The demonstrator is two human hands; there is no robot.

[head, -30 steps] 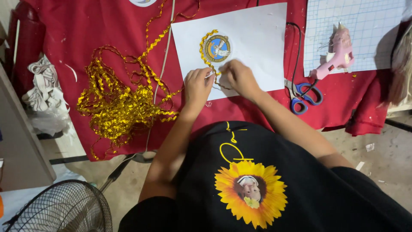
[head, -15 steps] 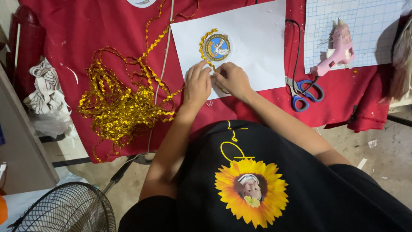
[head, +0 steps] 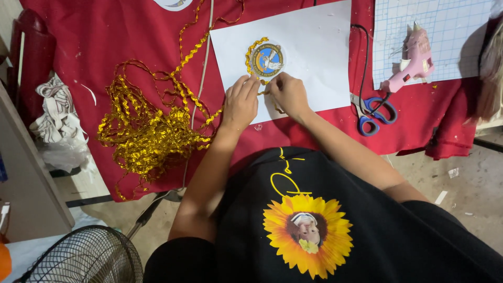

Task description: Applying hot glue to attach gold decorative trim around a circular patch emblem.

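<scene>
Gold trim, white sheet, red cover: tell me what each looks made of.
Gold trim: likely metallic foil-faced ribbon; it glints and tangles in loose wavy loops. White sheet: paper or thin card, flat and matte with crisp edges. Red cover: woven cloth, matte, creased and draping over the table edge.

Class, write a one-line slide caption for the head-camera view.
Left hand and right hand press gold trim around a round emblem on white paper.

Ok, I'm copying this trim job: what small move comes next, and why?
Probably press the gold trim down a bit further along the round emblem's lower edge. Both hands, left and right, pinch the trim just below it; the trim seems to border only the left side so far.
</scene>
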